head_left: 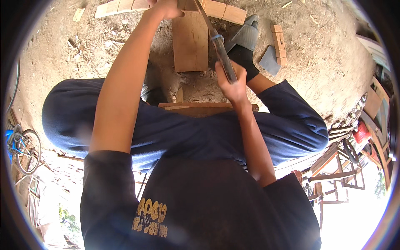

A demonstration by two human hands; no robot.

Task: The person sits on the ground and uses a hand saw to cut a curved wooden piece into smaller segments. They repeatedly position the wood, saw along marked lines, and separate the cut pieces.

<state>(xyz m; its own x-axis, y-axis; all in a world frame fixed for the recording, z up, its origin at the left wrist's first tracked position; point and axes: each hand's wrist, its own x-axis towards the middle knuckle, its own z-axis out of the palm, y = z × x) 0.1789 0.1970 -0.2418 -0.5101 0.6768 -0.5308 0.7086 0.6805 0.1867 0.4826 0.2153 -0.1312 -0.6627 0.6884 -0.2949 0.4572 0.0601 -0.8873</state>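
My right hand (pixel 233 85) is closed around the dark handle of a long, narrow tool (pixel 217 41), which looks like a saw seen edge-on. A blue band circles its shaft, and its far end runs out of the top of the picture. At the upper edge my left hand (pixel 166 9) grips a curved wooden board (pixel 214 9) marked across with lines; part of that hand is cut off. Under the board a thick wooden block (pixel 190 46) lies on the ground between my feet. The tool slants just right of the block.
By my right shoe (pixel 246 36) lie a notched wooden piece (pixel 278 45) and a grey flat piece (pixel 270 61). A wooden plank (pixel 204 109) is at my seat. A bicycle (pixel 27 152) stands left; wooden frames (pixel 339 175) crowd the right. Chips litter the dirt floor.
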